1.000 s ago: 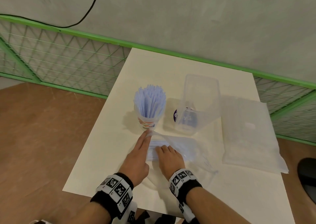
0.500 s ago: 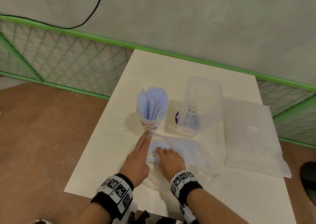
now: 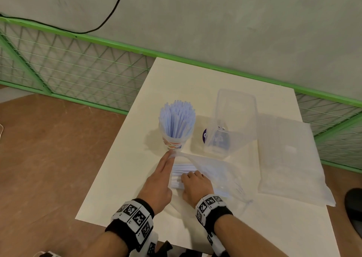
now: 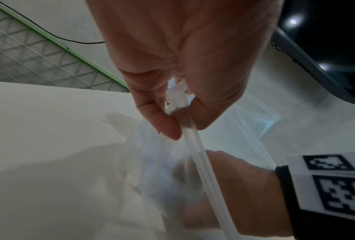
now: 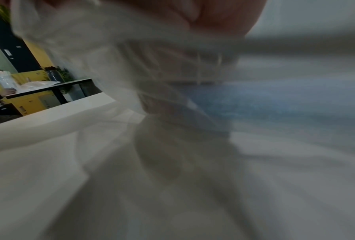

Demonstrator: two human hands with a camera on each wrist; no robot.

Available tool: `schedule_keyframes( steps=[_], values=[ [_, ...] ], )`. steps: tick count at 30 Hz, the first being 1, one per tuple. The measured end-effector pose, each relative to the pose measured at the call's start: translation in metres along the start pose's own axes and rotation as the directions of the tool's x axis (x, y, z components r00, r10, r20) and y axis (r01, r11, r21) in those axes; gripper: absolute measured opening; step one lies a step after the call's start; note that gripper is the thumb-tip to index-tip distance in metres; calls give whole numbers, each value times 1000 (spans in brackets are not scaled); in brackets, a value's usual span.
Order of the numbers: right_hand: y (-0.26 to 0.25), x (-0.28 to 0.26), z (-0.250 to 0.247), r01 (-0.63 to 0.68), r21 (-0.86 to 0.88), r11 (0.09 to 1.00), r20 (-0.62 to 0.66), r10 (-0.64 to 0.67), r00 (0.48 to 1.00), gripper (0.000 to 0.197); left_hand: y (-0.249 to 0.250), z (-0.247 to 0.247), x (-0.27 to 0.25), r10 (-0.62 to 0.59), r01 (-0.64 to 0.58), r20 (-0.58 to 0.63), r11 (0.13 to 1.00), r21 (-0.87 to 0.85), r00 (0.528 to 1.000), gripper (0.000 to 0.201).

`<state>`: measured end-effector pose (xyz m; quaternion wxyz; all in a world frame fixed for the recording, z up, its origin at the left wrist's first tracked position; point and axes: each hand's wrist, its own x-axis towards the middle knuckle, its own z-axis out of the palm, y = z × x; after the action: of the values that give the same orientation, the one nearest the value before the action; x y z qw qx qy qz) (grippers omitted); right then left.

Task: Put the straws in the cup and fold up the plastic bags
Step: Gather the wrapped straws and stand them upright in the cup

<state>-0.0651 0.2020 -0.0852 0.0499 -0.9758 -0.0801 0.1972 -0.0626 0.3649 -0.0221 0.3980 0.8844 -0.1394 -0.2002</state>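
Observation:
A paper cup (image 3: 173, 143) packed with pale blue straws (image 3: 177, 119) stands upright mid-table. Just in front lies a clear zip bag (image 3: 215, 173) with a bundle of wrapped straws (image 3: 179, 168) at its mouth. My left hand (image 3: 171, 155) pinches the bag's zip rim (image 4: 195, 142) between thumb and fingers and holds the mouth lifted. My right hand (image 3: 189, 176) is inside the bag, fingers curled down over the wrapped straws; through the film it shows as a blurred right hand (image 4: 234, 186). The right wrist view is smeared plastic (image 5: 131, 65).
A clear plastic container (image 3: 235, 119) stands right of the cup, a blue-labelled item behind it. A flat stack of plastic bags (image 3: 290, 162) lies at the table's right edge. A green mesh fence (image 3: 78, 74) runs behind the white table (image 3: 137, 178). A dark shoe (image 3: 354, 203) is far right.
Both hands stay almost where they were at the bag's mouth; only the head view has shifted slightly.

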Motion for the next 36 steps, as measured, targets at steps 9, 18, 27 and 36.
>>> schedule_keyframes(
  steps=[9,18,27,36],
  values=[
    [-2,-13,-2,106,-196,975,69,-94,993,28,5,0,-2,-24,24,20,1000,-10,1000,105],
    [11,-40,-31,12,459,888,-104,41,994,21,-1,-5,2,-27,27,-26,999,-22,999,106],
    [4,-67,-61,-8,762,647,-198,245,949,26,-4,-4,9,-1,0,-68,1000,-17,998,105],
    [22,-57,-143,-5,676,737,-192,183,964,28,-4,-4,12,-27,27,-39,1000,-16,999,103]
  ],
)
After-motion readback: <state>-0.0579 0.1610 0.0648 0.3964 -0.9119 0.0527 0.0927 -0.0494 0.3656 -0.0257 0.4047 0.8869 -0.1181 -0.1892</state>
